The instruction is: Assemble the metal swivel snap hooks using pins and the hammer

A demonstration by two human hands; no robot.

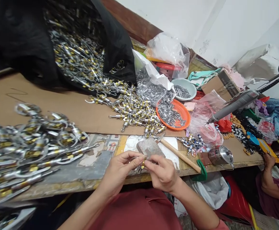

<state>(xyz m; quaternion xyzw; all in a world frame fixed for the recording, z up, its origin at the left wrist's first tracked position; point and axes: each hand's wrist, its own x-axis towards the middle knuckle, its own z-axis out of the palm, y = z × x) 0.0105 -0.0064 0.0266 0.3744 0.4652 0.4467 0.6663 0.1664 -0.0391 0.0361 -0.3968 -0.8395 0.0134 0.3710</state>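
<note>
My left hand (120, 171) and my right hand (163, 174) meet in front of me at the bench edge, fingertips pinched together. Between them is a small silver metal clip with a gold-coloured band (143, 165), mostly hidden by the fingers. Just beyond lies a grey metal block (149, 147). A hammer's wooden handle (180, 155) slants away to the right of the block. Similar silver and gold clips (134, 107) are heaped behind the block, and another pile of clips (36, 150) covers the bench on the left.
A black sack (120, 41) spills clips onto cardboard. Small metal parts fill an orange plate (187, 115) and a grey bowl (194, 91). An electric screwdriver (235, 103) hangs at right, above a metal mug (222, 156). A co-worker's hand (269, 159) is at far right.
</note>
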